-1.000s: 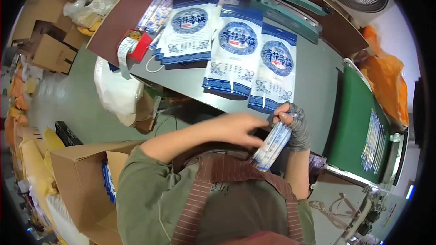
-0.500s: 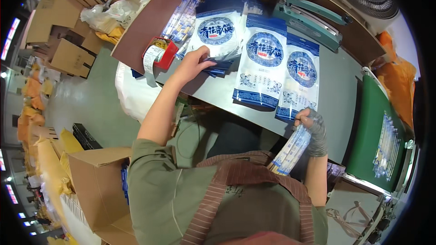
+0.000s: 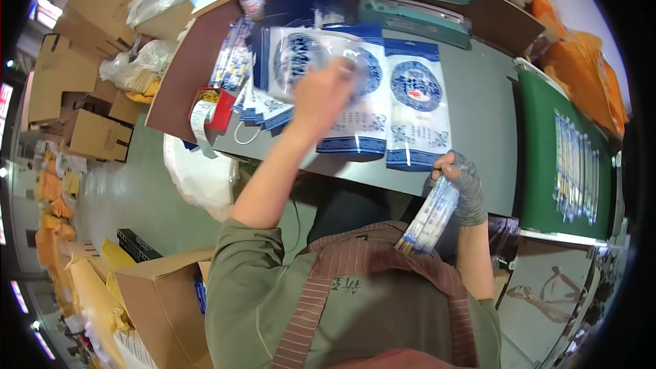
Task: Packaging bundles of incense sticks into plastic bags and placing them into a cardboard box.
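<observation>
The left hand [image 3: 320, 96] has lifted a blue-and-white pouch [image 3: 307, 61] off the stack on the counter [image 3: 478, 102], fingers gripping it. The right hand [image 3: 459, 181] clenches a bundle of wrapped chopsticks [image 3: 429, 215].

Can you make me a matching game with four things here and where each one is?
Things:
1. left hand
2. right hand
3. green belt
4. tape roll

Places:
A. along the table's right side
B. lifting a blue-and-white pouch off the pile
C. at the table's left edge, by a red holder
D. near the table's front edge, gripping a bundle of slim packets

Pairs: 1-B, 2-D, 3-A, 4-C
</observation>
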The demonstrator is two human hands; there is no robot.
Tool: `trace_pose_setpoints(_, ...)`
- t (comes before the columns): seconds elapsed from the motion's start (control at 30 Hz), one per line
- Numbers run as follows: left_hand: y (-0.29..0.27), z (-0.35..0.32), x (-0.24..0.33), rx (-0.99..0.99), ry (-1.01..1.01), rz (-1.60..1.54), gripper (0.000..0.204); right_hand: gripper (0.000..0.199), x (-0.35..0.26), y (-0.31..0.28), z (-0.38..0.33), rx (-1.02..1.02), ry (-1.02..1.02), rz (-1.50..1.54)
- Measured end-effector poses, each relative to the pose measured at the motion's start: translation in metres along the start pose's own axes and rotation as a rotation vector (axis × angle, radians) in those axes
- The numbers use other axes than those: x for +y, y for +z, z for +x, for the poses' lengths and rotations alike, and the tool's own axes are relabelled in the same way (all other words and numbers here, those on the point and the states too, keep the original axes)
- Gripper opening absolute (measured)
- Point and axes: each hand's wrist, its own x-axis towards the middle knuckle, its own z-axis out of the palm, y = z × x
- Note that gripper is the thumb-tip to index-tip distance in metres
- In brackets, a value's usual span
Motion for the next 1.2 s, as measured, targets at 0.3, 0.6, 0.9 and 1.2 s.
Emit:
trace_pose_setpoints(0.3,0.116,-0.060,0.061,-0.174,0.521,0.172,0.019,0.024,0.010,-0.051,-0.045,0.140,-0.159,0.082)
trace_pose_setpoints(0.6,0.180,-0.073,0.116,-0.679,0.163,-0.305,0.036,0.022,0.004,-0.064,-0.070,0.056,-0.335,-0.034)
trace_pose_setpoints(0.9,0.167,-0.070,0.098,-0.900,-0.304,-0.741,0.021,0.023,0.042,-0.069,-0.018,-0.018,-0.312,-0.084)
trace_pose_setpoints(1.2,0.173,-0.117,0.087,-0.246,-0.262,-0.662,0.010,0.026,0.055,-0.073,-0.001,0.154,-0.197,-0.213)
